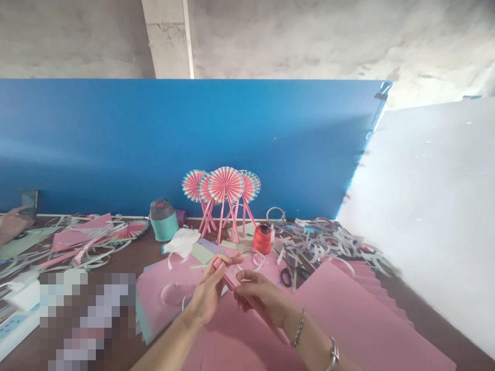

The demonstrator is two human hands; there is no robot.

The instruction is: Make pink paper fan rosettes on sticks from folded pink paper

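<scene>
A narrow folded strip of pink paper slants across the middle, above large pink sheets. My left hand pinches its upper end between the fingers. My right hand, with bracelets on the wrist, grips the strip lower down, and the strip runs on beneath that palm. Just beyond the hands stands a red thread spool. Black-handled scissors lie right of the hands, partly among paper scraps.
Pink pleated round fans on crossed sticks stand against the blue partition. Left of them is a teal container. Curled paper strips heap at right. Another person's hand holds a phone at far left.
</scene>
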